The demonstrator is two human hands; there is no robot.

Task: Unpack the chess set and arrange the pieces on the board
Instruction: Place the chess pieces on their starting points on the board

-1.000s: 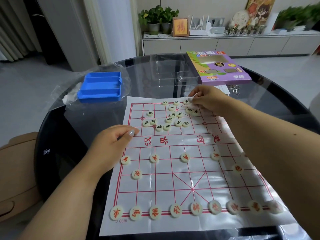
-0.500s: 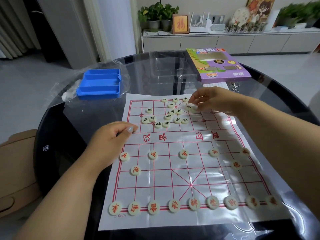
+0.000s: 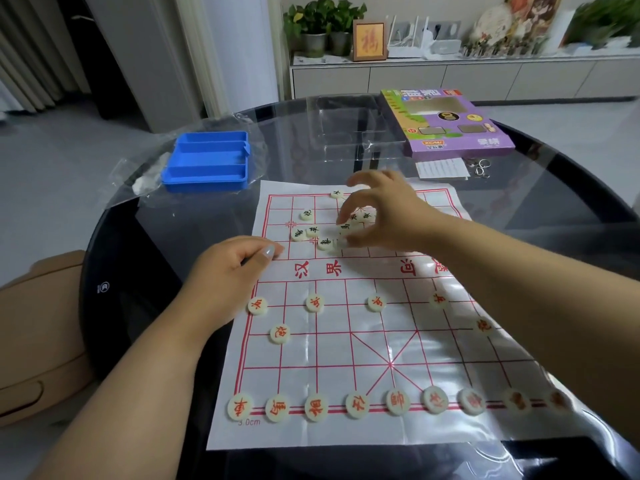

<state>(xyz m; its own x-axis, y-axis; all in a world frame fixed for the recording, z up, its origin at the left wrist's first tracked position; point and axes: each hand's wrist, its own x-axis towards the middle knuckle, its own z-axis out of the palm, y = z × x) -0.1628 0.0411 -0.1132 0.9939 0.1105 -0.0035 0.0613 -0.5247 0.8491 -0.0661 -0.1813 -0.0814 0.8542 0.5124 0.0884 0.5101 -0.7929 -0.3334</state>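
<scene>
my red pieces (image 3: 315,408) are already in order: a full row along the near edge of the board (image 3: 346,355), two cannons and the soldiers one line below the river. the black pieces (image 3: 313,231) are not yet arranged; they lie in a loose heap in the far left part of the board, some touching each other, and one (image 3: 336,194) sits alone on the far line.

my right hand (image 3: 384,216) is over this heap with the fingers bent down and spread, the tips among the pieces. i think it is choosing one, but i cannot tell if it already pinches a piece, because the hand covers them. my left hand (image 3: 232,271) rests at the left edge of the board beside the river text, with fingers curled and the thumb on the sheet, holding nothing that i can see.

to do this step well, i should take only one piece each time, lift it clear and not drag it, because the sheet is thin and glossy and the table (image 3: 138,237) under it is glass, so it probably slides easily. the left hand should press the sheet. i should read the character before placing, and put each piece exactly on a crossing of lines, far row first.
</scene>
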